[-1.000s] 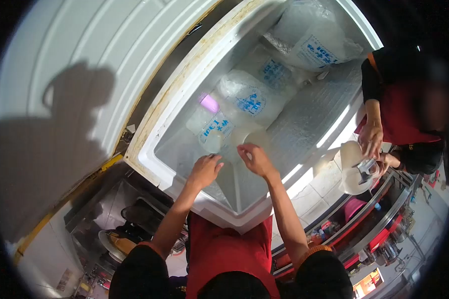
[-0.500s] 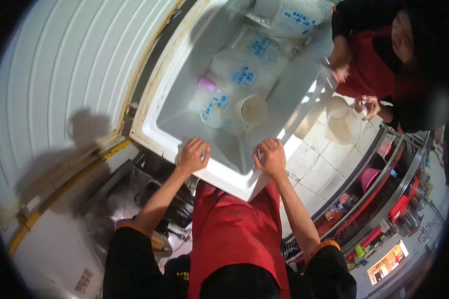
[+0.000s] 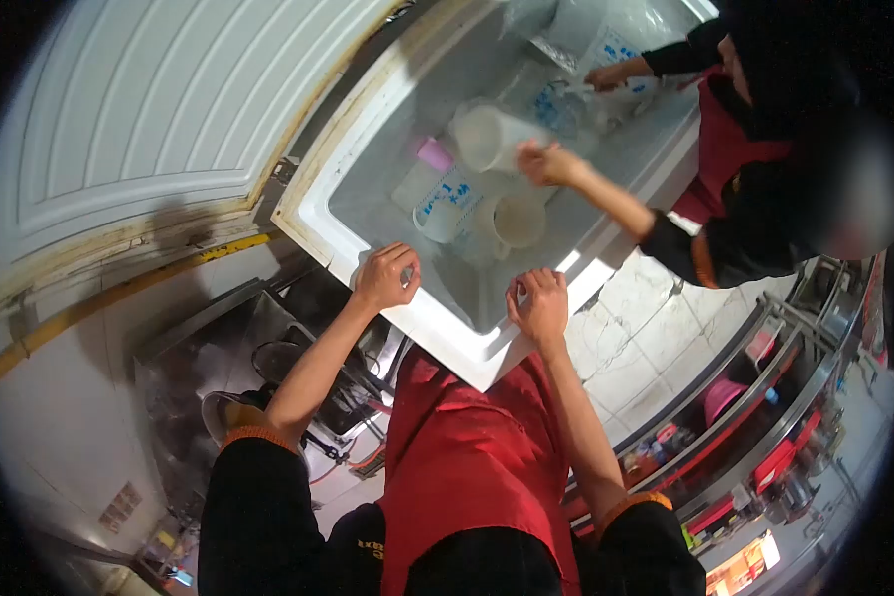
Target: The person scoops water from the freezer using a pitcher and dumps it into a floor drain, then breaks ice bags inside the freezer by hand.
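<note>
My left hand point(image 3: 387, 278) rests on the near white rim of a chest freezer point(image 3: 432, 333), its fingers curled in and holding nothing. On the same rim, nearer the corner at right, my right hand point(image 3: 539, 306) is loosely closed too, with nothing visible in it. Inside the freezer, a whitish pitcher point(image 3: 519, 222) stands closest to my hands. Beside it lies a clear bag with blue print point(image 3: 437, 204), and a small purple cup point(image 3: 434, 153) sits past that. A co-worker's hand point(image 3: 551, 164) holds another whitish pitcher point(image 3: 482, 139) over the bags.
The ribbed freezer lid point(image 3: 149, 109) stands raised at left. The co-worker's other hand point(image 3: 611, 77) reaches among bags at the far end. Shelves with kitchen items point(image 3: 725, 397) line the right side, and a metal stove-like unit point(image 3: 219, 368) is at lower left.
The co-worker's pitcher has moved from outside the freezer to inside it, and their other hand now reaches toward the far bags. My hands stay on the rim; the view has shifted slightly.
</note>
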Demonstrator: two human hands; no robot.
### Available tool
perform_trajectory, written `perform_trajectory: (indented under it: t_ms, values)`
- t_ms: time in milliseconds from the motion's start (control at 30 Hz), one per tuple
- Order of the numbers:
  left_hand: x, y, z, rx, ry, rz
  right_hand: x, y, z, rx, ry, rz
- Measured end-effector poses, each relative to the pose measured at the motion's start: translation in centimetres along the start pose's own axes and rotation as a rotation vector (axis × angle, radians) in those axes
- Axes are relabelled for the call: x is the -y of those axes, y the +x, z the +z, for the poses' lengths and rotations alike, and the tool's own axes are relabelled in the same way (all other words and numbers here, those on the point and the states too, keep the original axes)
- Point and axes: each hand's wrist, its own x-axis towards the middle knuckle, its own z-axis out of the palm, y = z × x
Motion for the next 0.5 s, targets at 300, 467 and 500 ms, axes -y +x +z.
perform_trajectory:
  t_ms: [300, 467, 500]
  values:
    - [0.23, 0.03, -0.03, -0.064, -0.025, -0.026, 0.07, 0.57, 0.6, -0.018, -0.004, 0.025]
    - [0.1, -0.19, 0.01, -0.066, -0.027, -0.049, 0.76, 0.67, 0.24, -0.034, -0.008, 0.01]
    - [0.18, -0.07, -0.05, -0.076, -0.031, -0.052, 0.66, 0.85, 0.33, -0.03, -0.019, 0.01]
